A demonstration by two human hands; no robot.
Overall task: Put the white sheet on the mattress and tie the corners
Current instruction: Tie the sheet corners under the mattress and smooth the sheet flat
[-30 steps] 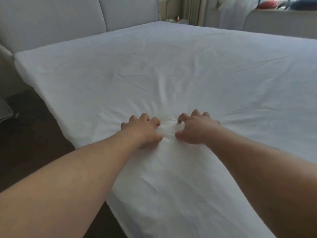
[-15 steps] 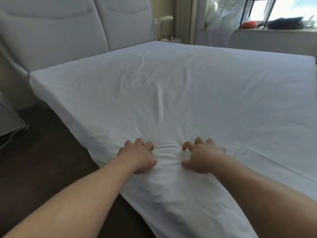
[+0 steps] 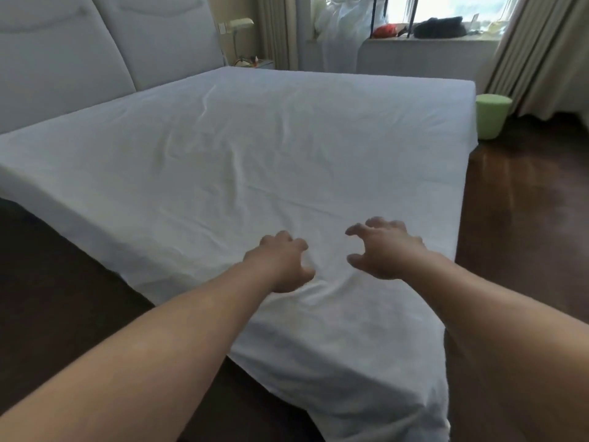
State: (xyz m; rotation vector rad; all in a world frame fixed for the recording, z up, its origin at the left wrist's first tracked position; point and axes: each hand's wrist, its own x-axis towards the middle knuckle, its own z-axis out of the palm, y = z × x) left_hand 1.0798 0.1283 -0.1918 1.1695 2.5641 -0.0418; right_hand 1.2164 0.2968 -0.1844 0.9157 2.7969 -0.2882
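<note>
Both hands hover near the mattress's near corner: left hand [image 3: 280, 266] curled, fingertips on the white sheet [image 3: 255, 161], right hand [image 3: 382, 250] clawed, apparently gripping nothing. Thin, creased cotton lies spread over the mattress [image 3: 459, 202], soft folds draping the corner untied; a careless tug could drag it askew

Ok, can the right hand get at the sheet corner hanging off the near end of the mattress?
Probably yes. The right hand hovers empty over the white sheet, and nothing lies between it and the draped corner.
</note>
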